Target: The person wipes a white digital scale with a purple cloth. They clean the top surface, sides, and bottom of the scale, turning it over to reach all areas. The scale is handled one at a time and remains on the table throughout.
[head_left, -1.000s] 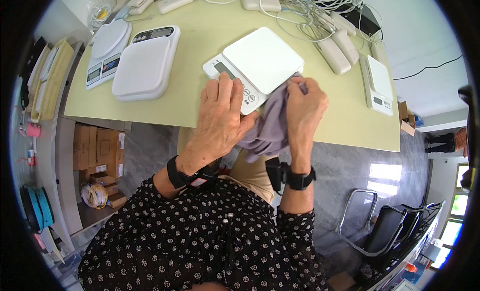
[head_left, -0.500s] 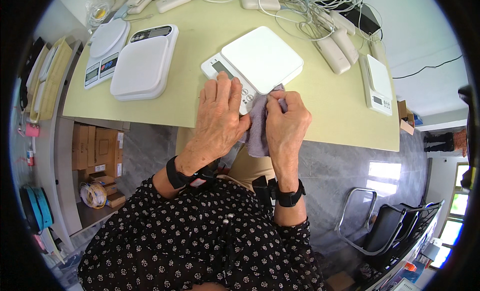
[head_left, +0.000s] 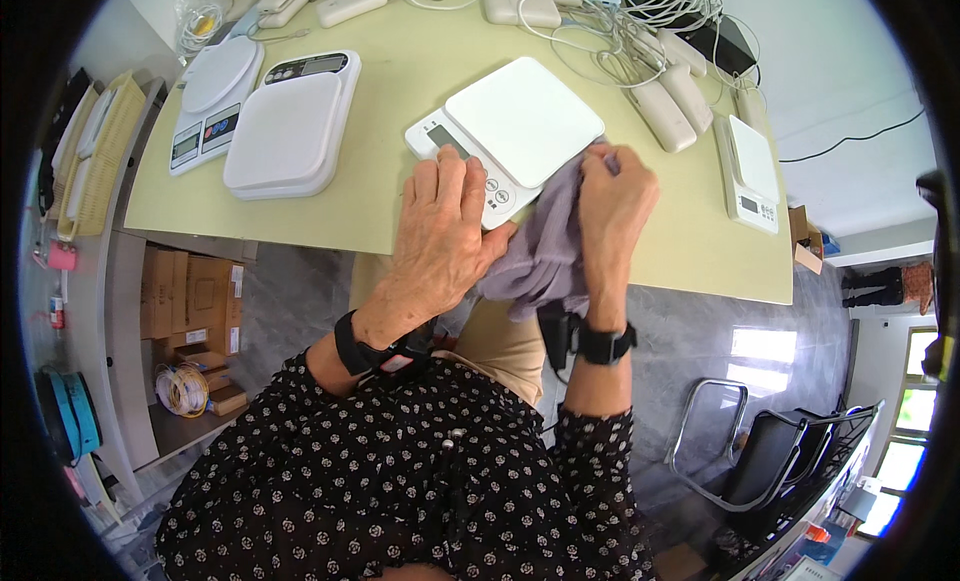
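Observation:
A white digital kitchen scale lies at an angle near the front edge of the table. My left hand rests over its near left corner, fingers stretched out by the small display and the thumb near the buttons. My right hand is closed on a greyish-purple cloth, pressing part of it against the right side of the scale. The rest of the cloth hangs in folds over the table edge, between my two hands. Some of the scale's front is hidden by my left fingers.
Two more white scales stand side by side at the left, and a smaller one at the right of the pale green table. Tangled white cables and several power banks lie along the back. A metal-framed chair is at the lower right.
My right hand has slid right and a little away from me along the scale's side, drawing the cloth with it. More cloth shows spread out. My left hand has stayed in place.

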